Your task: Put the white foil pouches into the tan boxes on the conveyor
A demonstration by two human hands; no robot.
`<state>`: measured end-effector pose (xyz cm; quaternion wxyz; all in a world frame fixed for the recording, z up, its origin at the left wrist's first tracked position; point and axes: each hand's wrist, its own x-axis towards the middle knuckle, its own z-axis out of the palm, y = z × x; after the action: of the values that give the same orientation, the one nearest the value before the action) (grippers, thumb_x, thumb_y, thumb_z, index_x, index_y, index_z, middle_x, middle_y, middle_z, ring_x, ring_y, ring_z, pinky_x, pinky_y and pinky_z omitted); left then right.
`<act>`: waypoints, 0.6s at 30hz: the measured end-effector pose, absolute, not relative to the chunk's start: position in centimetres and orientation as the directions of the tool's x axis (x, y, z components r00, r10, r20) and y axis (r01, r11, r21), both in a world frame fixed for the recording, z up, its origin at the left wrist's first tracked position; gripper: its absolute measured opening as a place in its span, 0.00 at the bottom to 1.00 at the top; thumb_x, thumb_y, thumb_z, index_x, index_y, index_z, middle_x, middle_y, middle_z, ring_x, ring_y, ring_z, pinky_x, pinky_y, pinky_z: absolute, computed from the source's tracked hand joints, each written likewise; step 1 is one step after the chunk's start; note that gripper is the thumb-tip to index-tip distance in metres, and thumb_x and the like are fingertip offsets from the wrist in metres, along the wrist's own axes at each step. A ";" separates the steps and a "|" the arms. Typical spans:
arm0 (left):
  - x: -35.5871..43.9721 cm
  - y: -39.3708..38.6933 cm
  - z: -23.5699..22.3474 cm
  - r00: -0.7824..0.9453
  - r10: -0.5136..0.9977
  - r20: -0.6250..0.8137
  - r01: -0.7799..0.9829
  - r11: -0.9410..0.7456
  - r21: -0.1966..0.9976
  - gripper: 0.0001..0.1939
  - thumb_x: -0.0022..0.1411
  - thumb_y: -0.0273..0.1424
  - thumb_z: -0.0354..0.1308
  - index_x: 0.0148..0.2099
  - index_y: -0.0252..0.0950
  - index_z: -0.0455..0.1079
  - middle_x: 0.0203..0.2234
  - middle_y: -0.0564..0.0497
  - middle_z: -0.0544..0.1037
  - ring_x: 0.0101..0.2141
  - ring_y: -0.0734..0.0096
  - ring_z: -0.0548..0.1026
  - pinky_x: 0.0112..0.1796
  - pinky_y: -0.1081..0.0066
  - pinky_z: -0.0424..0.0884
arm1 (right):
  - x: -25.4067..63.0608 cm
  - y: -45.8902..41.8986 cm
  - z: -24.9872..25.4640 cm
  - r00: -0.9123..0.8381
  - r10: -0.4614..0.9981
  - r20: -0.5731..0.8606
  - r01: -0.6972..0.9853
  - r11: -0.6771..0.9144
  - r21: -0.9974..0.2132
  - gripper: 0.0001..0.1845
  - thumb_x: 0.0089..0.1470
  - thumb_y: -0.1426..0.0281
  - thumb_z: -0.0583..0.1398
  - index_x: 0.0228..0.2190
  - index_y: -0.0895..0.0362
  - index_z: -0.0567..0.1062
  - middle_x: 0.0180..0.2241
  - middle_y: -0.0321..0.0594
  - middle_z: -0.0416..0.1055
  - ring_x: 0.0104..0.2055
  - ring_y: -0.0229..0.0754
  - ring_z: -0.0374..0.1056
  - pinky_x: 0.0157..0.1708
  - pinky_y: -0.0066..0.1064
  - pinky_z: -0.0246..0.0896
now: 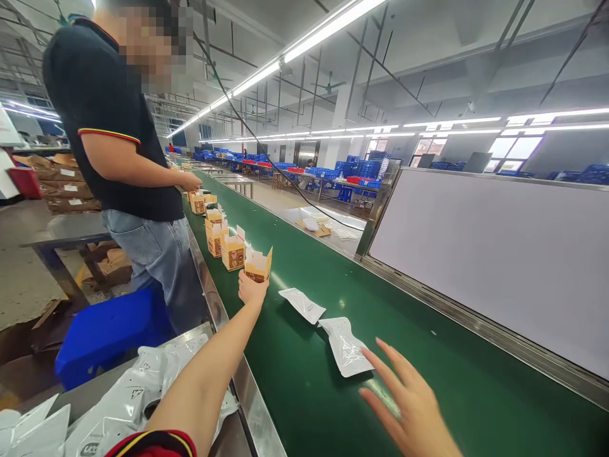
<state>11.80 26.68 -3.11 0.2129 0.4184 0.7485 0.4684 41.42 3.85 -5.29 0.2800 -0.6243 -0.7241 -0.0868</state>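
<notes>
My left hand (252, 290) is wrapped round a small yellow-and-brown box (257, 268) with its top flaps up, on the green conveyor belt. More open boxes (233, 252) of the same kind stand in a row just beyond it. Fingers spread, my right hand (404, 397) hovers over the belt at the lower right. Its fingertips are by the edge of a white pouch (346, 348); whether they touch it I cannot tell. A second white pouch (302, 305) lies flat a little farther up the belt, near the first.
Several white pouches (114, 406) are heaped on a metal table at the lower left. Beside it is a blue stool (114, 333). A co-worker (114, 127) stands at the belt's left edge, hands over boxes. A pale panel (490, 254) rises along the right side.
</notes>
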 end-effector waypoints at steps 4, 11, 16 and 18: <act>11.2 24.2 -2.0 -0.297 0.935 0.194 0.489 -0.026 0.872 0.33 0.42 0.24 0.64 0.51 0.38 0.56 0.46 0.46 0.70 0.48 0.58 0.71 0.48 0.61 0.68 | 40.1 9.7 -8.2 -0.021 0.969 0.245 0.929 0.110 -0.352 0.26 0.53 0.61 0.56 0.54 0.38 0.66 0.64 0.37 0.50 0.64 0.62 0.45 0.55 0.63 0.46; 10.6 15.2 1.0 0.256 0.921 0.293 0.463 -0.384 0.799 0.35 0.35 0.18 0.59 0.49 0.40 0.61 0.45 0.53 0.72 0.46 0.62 0.72 0.48 0.64 0.68 | 42.3 10.2 -6.7 0.258 0.930 0.263 0.765 -0.031 -0.643 0.27 0.51 0.58 0.52 0.50 0.58 0.66 0.41 0.49 0.73 0.37 0.50 0.69 0.40 0.44 0.65; 11.7 10.1 1.8 0.435 0.859 0.269 0.443 -0.464 0.767 0.35 0.39 0.19 0.59 0.52 0.40 0.59 0.49 0.50 0.70 0.49 0.61 0.70 0.50 0.62 0.67 | 42.0 2.8 2.0 0.296 0.866 0.403 0.352 0.293 -0.889 0.28 0.50 0.48 0.57 0.46 0.54 0.67 0.38 0.45 0.71 0.34 0.44 0.69 0.28 0.31 0.66; 12.5 8.6 2.1 0.467 0.842 0.270 0.428 -0.482 0.764 0.35 0.40 0.20 0.59 0.53 0.41 0.59 0.49 0.49 0.70 0.49 0.61 0.70 0.51 0.62 0.67 | 40.7 0.4 5.4 0.108 0.863 0.494 0.212 0.465 -0.860 0.21 0.47 0.51 0.62 0.38 0.52 0.74 0.38 0.44 0.69 0.35 0.44 0.68 0.28 0.29 0.65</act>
<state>12.53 8.59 2.08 0.3156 0.7961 0.3990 0.3277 40.67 0.43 5.42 0.6001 -0.4405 -0.6102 0.2711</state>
